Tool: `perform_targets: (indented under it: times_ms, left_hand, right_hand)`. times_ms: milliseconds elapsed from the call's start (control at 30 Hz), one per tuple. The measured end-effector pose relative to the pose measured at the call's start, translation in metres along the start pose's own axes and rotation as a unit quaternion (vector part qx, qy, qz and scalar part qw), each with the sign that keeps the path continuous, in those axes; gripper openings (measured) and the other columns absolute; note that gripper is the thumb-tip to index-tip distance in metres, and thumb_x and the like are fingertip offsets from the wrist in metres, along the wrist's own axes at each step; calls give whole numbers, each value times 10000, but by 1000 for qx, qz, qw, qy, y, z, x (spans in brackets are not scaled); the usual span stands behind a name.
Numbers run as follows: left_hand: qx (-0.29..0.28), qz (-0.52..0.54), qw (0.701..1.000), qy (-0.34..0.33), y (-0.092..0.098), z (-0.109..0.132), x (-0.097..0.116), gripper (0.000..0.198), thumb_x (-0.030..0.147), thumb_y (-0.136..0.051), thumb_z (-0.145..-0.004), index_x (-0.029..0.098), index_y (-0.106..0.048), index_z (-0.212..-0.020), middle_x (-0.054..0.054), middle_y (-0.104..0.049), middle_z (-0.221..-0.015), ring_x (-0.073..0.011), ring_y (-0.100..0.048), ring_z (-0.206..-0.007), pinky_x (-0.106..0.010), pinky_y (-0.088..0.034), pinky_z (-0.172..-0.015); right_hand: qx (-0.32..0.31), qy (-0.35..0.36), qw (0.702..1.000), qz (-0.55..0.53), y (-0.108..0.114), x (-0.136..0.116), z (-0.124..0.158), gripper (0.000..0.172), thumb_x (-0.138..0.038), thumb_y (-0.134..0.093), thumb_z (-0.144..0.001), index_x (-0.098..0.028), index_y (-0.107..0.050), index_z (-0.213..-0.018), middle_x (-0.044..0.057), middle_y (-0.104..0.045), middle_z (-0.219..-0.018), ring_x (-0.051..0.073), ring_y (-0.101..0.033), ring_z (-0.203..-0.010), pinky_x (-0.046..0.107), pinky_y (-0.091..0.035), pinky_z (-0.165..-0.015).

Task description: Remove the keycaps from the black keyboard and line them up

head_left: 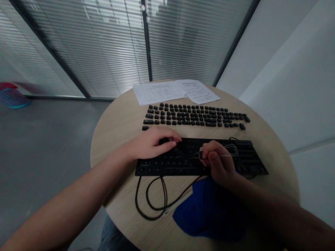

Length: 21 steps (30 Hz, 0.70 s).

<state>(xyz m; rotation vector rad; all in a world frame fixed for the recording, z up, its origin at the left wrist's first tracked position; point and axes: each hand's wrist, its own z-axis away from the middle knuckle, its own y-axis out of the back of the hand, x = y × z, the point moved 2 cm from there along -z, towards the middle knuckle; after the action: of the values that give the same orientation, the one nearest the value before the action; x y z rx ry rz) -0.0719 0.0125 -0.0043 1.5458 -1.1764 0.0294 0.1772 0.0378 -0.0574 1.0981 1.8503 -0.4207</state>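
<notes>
A black keyboard (180,170) lies on the round table, most of its keycaps off on the left and middle parts. Across its left half rests my left hand (154,142), thumb and fingers apart, with nothing visible in it. My right hand (218,162) is closed around a wire keycap puller (201,154), whose thin wires point left over the keyboard's middle. The puller's wire loop sticks out to the right behind my fingers. Loose black keycaps (192,115) lie in keyboard-like rows just beyond the keyboard.
Printed sheets (159,92) lie at the far edge of the wooden table (112,118). A black cable (150,219) loops in front of the keyboard, beside a blue cloth (199,212). A red and blue basket (13,96) stands on the floor at the left. Glass panels with blinds stand behind.
</notes>
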Motion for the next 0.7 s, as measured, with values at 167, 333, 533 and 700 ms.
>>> perform_targets:
  times_ms: [167, 333, 533, 700]
  left_hand:
    - [-43, 20, 999, 10, -8, -3, 10, 181, 258, -586, -1004, 182, -747, -1030, -58, -799, -954, -164, -742, -858, -289, -564, -781]
    - [-59, 44, 997, 37, -8, -3, 8, 155, 231, -606, -978, 185, -754, -988, -34, -799, -908, -143, -736, -794, -259, -548, -717]
    - [-58, 71, 993, 80, -4, 1, -4, 168, 266, -608, -958, 167, -744, -945, -24, -776, -826, -129, -694, -709, -235, -518, -635]
    - [-31, 100, 990, 95, -2, 3, -10, 181, 306, -622, -951, 161, -729, -971, -29, -768, -836, -131, -689, -719, -236, -529, -643]
  right_hand:
    - [6, 14, 1000, 19, 0, -1, -3, 328, -455, -507, -1077, -224, -617, -870, -24, -499, -658, 133, -448, -539, 287, -374, -543]
    - [-2, 18, 999, 45, 1, -2, -3, 346, -465, -511, -1071, -219, -617, -853, -15, -510, -663, 146, -477, -567, 305, -398, -574]
    - [43, 5, 998, 43, 6, -6, -2, 400, -512, -476, -1072, -230, -591, -812, -26, -462, -613, 143, -427, -520, 296, -344, -509]
    - [133, 11, 988, 76, 26, -14, -7, 438, -541, -464, -1064, -244, -563, -758, -6, -455, -602, 160, -429, -518, 309, -304, -472]
